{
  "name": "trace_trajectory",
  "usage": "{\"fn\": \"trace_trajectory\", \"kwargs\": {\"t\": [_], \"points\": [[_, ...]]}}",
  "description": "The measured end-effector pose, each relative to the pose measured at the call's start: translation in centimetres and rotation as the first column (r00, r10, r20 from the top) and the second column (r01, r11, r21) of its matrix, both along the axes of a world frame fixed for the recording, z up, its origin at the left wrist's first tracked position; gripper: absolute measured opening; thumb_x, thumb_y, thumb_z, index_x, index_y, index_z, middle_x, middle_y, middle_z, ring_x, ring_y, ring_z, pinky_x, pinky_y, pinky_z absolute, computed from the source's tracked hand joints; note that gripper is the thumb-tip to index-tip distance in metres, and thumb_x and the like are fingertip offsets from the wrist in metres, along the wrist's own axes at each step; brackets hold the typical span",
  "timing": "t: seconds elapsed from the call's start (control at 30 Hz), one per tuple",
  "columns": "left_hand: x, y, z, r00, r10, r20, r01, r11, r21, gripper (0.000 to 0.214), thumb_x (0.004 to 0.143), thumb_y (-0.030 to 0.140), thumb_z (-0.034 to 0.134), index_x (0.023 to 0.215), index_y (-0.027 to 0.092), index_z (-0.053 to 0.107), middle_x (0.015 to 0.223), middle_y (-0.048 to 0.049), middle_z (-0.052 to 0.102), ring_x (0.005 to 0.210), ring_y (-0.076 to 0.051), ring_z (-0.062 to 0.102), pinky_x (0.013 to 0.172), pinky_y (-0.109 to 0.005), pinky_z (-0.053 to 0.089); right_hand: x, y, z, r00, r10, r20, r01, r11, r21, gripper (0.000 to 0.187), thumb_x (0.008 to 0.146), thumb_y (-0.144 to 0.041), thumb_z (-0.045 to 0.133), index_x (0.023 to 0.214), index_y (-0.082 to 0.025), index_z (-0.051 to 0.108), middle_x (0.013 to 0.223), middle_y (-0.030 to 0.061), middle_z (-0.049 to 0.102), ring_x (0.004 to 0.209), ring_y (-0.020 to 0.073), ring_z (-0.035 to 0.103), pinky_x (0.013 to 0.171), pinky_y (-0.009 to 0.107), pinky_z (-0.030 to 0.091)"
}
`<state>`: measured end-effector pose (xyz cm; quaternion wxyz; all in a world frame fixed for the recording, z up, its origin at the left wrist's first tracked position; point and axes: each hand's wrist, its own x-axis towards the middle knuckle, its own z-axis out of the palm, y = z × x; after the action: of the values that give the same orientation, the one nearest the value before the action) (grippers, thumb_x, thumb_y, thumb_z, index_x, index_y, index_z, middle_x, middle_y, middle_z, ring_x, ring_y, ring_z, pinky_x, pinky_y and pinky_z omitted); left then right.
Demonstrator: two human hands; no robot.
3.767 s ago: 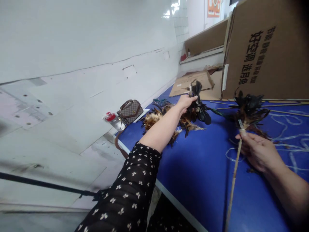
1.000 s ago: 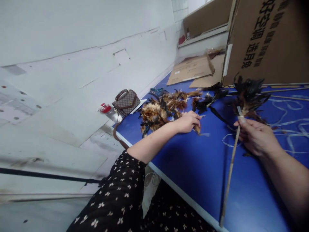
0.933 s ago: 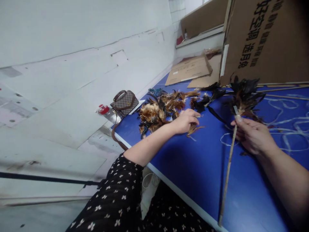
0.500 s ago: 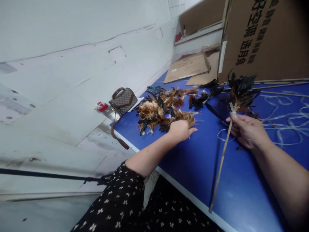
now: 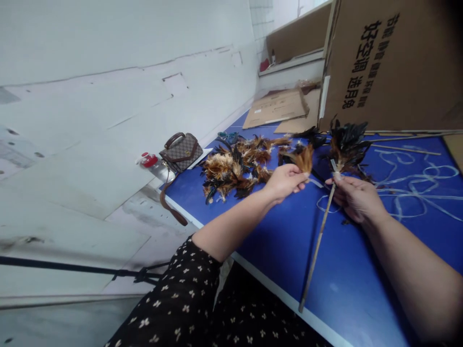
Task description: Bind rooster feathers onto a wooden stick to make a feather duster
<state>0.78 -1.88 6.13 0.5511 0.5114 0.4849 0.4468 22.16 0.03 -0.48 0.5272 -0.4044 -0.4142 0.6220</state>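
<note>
My left hand (image 5: 287,183) is closed on a small bunch of brown feathers (image 5: 304,159), pinched at its pale bound end. Closed around a thin stick, my right hand (image 5: 356,195) grips just below the dark feathers (image 5: 347,142) tied at its top. The stick (image 5: 316,253) slants down toward the table's near edge. A heap of loose brown, black and cream feather bunches (image 5: 231,166) lies left of my left hand. Clear plastic string (image 5: 415,193) is spread in loops to the right, and one loop hangs by the stick.
The blue table (image 5: 267,255) has a pale edge strip. A large cardboard box (image 5: 401,72) stands at the back right, with flat cardboard (image 5: 277,108) beside it. At the left edge are a patterned handbag (image 5: 183,152) and a red-capped bottle (image 5: 150,161). A white wall (image 5: 126,96) rises behind them.
My left hand has moved right from the heap, now holding a feather bunch near the stick. My right hand keeps its grip on the stick. The view has shifted slightly.
</note>
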Motion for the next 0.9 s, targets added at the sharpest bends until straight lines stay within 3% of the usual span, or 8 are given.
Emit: {"fn": "trace_trajectory", "kwargs": {"t": [0.13, 0.27, 0.47, 0.63, 0.8, 0.9], "points": [[4.6, 1.0, -0.2, 0.996, 0.009, 0.092, -0.002, 0.997, -0.079, 0.026, 0.093, 0.018, 0.082, 0.081, 0.016, 0.059, 0.058, 0.0033, 0.061, 0.045, -0.005, 0.052, 0.049, -0.017, 0.037, -0.1, -0.3, 0.2, 1.000, 0.019, -0.018, -0.019, 1.000, 0.009, 0.055, 0.066, -0.061, 0.102, 0.077, -0.019, 0.068, 0.055, -0.0062, 0.036, 0.049, 0.0071, 0.026, 0.043, 0.023, 0.021], [6.8, 1.6, -1.7, 0.992, 0.060, 0.111, -0.047, 0.992, -0.118, 0.024, 0.092, 0.013, 0.081, 0.081, 0.016, 0.060, 0.056, 0.0045, 0.059, 0.044, -0.006, 0.052, 0.047, -0.017, 0.035, -0.1, -0.3, 0.1, 1.000, 0.014, -0.024, -0.014, 1.000, 0.016, 0.058, 0.060, -0.060, 0.104, 0.073, -0.019, 0.065, 0.055, -0.0064, 0.038, 0.048, 0.0064, 0.026, 0.043, 0.022, 0.022], [7.3, 2.2, -3.5, 0.979, 0.101, 0.175, -0.082, 0.990, -0.113, 0.021, 0.093, 0.012, 0.078, 0.084, 0.016, 0.060, 0.055, 0.0053, 0.059, 0.043, -0.006, 0.051, 0.046, -0.017, 0.036, 0.0, 0.1, -0.2, 0.999, 0.029, -0.044, -0.029, 1.000, 0.008, 0.060, 0.062, -0.062, 0.103, 0.075, -0.018, 0.063, 0.054, -0.0088, 0.034, 0.045, 0.0046, 0.023, 0.041, 0.021, 0.020], [7.3, 1.9, -3.9, 0.960, 0.156, 0.235, -0.128, 0.983, -0.129, 0.013, 0.092, 0.011, 0.078, 0.102, 0.011, 0.070, 0.059, 0.0047, 0.062, 0.048, -0.006, 0.053, 0.049, -0.018, 0.038, 0.1, 0.1, -0.3, 0.998, 0.060, -0.022, -0.060, 0.998, 0.029, 0.056, 0.068, -0.061, 0.101, 0.075, -0.018, 0.065, 0.055, -0.0072, 0.037, 0.046, 0.0052, 0.025, 0.042, 0.021, 0.021], [6.9, 2.0, -3.7, 0.962, 0.127, 0.240, -0.096, 0.986, -0.139, 0.021, 0.092, 0.016, 0.081, 0.111, 0.007, 0.078, 0.062, 0.0040, 0.061, 0.047, -0.003, 0.047, 0.049, -0.017, 0.035, 0.0, 0.0, -0.5, 0.999, 0.051, 0.012, -0.052, 0.997, 0.057, 0.055, 0.069, -0.062, 0.100, 0.077, -0.018, 0.068, 0.057, -0.0054, 0.039, 0.048, 0.0065, 0.027, 0.043, 0.022, 0.021], [6.8, 2.4, -3.7, 0.951, 0.148, 0.270, -0.101, 0.978, -0.181, 0.037, 0.091, 0.016, 0.083, 0.125, 0.005, 0.076, 0.062, 0.0038, 0.060, 0.048, -0.004, 0.047, 0.048, -0.017, 0.034, -0.1, 0.0, -0.5, 0.999, 0.043, 0.025, -0.044, 0.998, 0.051, 0.054, 0.069, -0.062, 0.100, 0.080, -0.018, 0.071, 0.058, -0.0057, 0.039, 0.049, 0.0069, 0.027, 0.043, 0.022, 0.022]]}}
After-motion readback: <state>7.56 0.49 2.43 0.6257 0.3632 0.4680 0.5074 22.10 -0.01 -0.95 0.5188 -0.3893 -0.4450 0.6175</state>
